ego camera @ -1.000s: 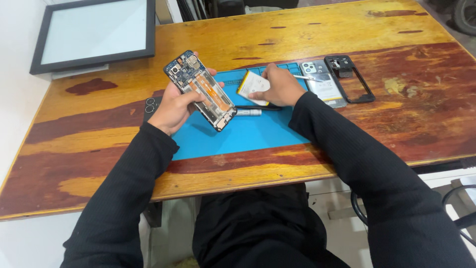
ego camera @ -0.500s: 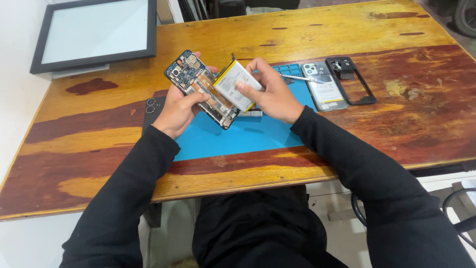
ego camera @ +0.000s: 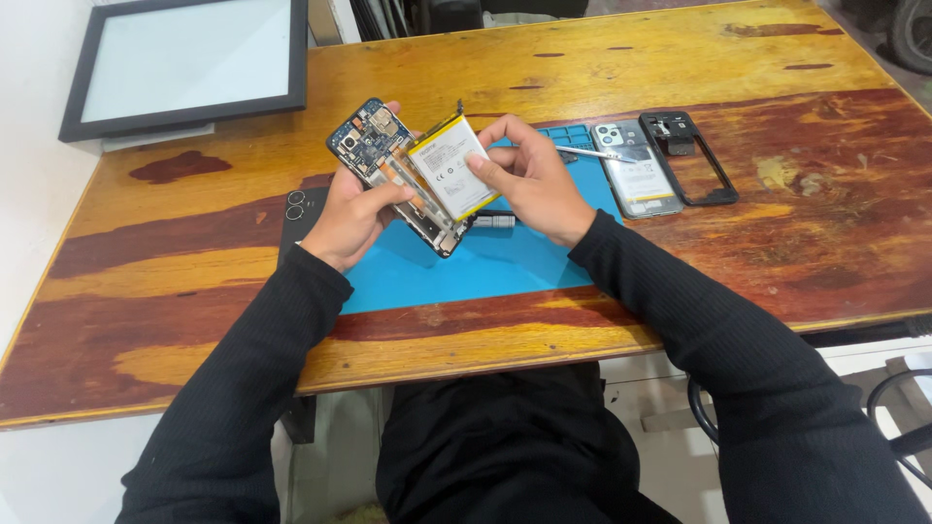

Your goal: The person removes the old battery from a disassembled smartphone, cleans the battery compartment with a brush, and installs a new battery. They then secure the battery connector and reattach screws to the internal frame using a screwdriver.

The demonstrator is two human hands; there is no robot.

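my left hand (ego camera: 351, 215) is wrapped around the opened phone (ego camera: 396, 173), thumb across its lower half, holding it tilted above the blue mat (ego camera: 485, 267) with the bare circuit board facing me. my right hand (ego camera: 529, 180) is pinched shut on the battery (ego camera: 452, 167), thumb on its white face and fingers behind it, and the battery sits half over the phone's frame, its lower edge close to the bay but not seated as far as i can tell.

to do this well, i judge i should keep the phone steady with the left and let only the right move, lining the battery's long edges up with the bay before lowering it flat. i should press with the pad of the thumb and not bend the cell. whether its flex tail is clear of the frame i cannot tell from here, so i should check that first.

the back cover (ego camera: 637, 170) and the black frame (ego camera: 691, 155) lie well apart on the wooden table (ego camera: 680, 58), with tweezers (ego camera: 592, 152) just beside them.
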